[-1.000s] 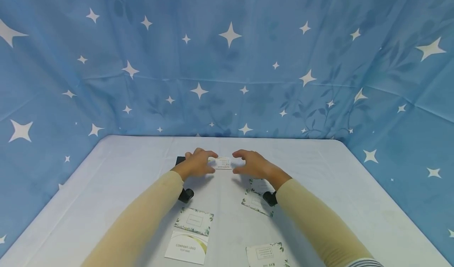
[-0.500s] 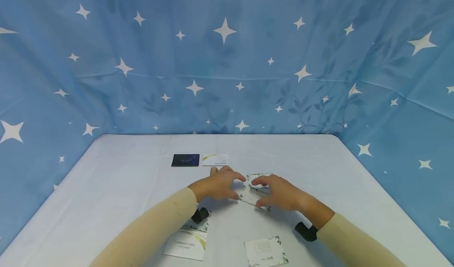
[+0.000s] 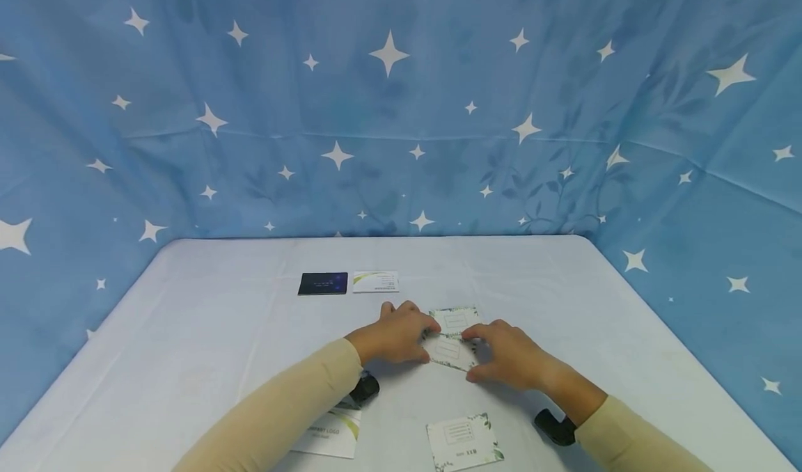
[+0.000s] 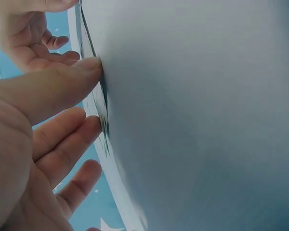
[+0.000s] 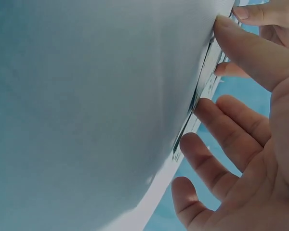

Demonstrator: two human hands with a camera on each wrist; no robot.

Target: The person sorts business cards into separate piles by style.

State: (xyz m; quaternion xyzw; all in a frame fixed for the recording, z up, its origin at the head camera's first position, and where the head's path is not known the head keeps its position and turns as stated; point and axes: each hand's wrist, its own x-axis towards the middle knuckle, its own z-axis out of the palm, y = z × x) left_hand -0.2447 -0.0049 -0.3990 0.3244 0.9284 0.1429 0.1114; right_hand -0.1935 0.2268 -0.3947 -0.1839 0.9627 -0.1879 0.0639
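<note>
Both hands bracket a leaf-bordered card [image 3: 448, 351] lying tilted: left hand [image 3: 393, 335] touching its left edge, right hand [image 3: 510, 354] its right, fingers loosely spread.

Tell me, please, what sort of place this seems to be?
Probably a makeshift recording setup: a table under pale cloth, walled by a blue starry sheet, with business cards laid out.

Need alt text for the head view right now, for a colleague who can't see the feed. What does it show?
Both hands, the left hand and right hand, touch a leaf-bordered card at mid-table, overlapping a second similar card. Farther back lie a dark card and a white card side by side; a third leaf-bordered card lies nearest, all on a white table backed by star-printed blue cloth.
</note>
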